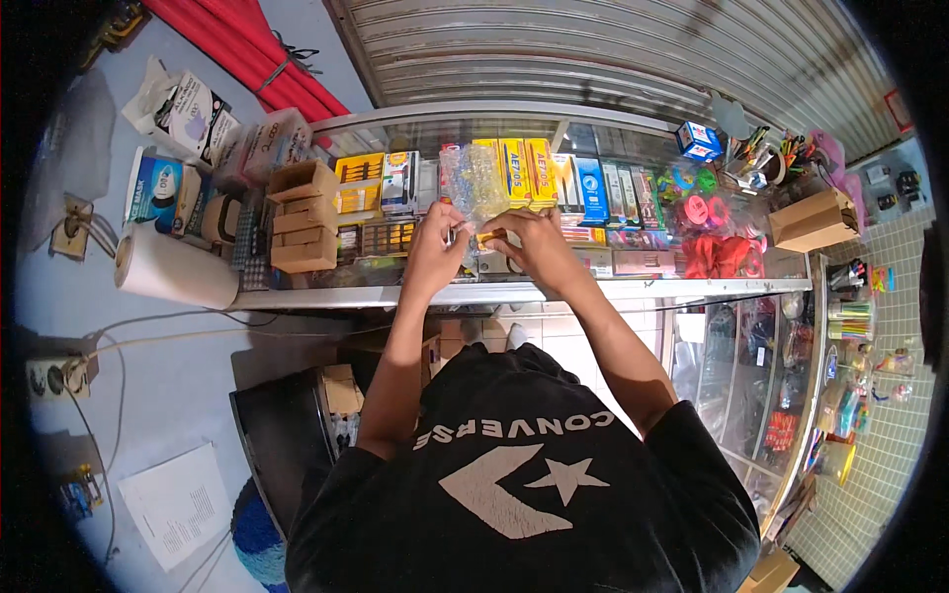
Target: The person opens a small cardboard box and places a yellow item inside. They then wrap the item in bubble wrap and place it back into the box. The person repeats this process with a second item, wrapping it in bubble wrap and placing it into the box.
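Observation:
Over the glass display counter (474, 293), my two hands work close together at a crumpled, see-through plastic wrap (473, 178). My left hand (437, 247) pinches the near left edge of this wrap, fingertips pressed together. Facing it, my right hand (539, 247) has its thumb and fingers closed on a small yellow piece (484, 239) at the near end of the wrap; its kind is too small to make out. Just beyond and right of the wrap lie yellow boxes (526, 170), side by side.
Brown cardboard boxes (302, 217) stand left of my left hand, with a white roll (178, 267) beside them. Blue boxes (591, 190) and red ribbon (714, 257) lie to the right. Farther right are an open carton (813, 219) and a pen holder (756, 158).

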Demonstrator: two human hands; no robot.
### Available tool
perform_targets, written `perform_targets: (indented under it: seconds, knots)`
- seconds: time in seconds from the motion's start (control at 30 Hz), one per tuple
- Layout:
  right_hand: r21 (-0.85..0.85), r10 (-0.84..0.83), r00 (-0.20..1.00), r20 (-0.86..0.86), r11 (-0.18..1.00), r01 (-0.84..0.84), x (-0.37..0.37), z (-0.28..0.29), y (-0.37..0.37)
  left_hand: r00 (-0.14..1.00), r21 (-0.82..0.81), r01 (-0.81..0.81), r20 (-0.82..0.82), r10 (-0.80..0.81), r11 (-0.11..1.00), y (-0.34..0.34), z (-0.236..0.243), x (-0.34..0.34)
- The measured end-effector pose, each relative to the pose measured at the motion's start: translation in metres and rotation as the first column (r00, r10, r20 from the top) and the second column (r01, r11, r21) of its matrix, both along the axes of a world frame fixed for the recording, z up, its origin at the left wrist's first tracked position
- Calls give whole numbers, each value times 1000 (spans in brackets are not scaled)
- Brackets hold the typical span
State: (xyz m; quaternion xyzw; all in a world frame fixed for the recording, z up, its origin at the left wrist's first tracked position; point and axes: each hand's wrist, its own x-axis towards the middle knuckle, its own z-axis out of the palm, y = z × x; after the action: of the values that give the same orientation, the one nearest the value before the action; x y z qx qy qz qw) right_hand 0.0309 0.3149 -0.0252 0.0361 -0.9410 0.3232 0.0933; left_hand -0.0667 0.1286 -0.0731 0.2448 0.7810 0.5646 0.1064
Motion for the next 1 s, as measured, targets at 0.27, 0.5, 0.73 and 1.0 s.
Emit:
perform_targets:
  seconds: [0.27, 0.5, 0.73, 1.0]
  knots:
    - [19, 83, 992, 93, 996, -85, -10, -9, 10, 999, -148, 5, -34, -10, 989, -12, 16, -10]
    - [36, 153, 976, 157, 986, -160, -16, -11, 15, 984, -17, 174, 30, -173, 985, -31, 48, 1]
    - [40, 173, 983, 63, 984, -175, -16, -24, 15, 901, -266, 41, -407, -151, 963, -8, 33, 46]
    - [-40, 166, 985, 38, 986, -164, -6, -28, 24, 949, -280, 11, -300, -99, 960, -18, 13, 35]
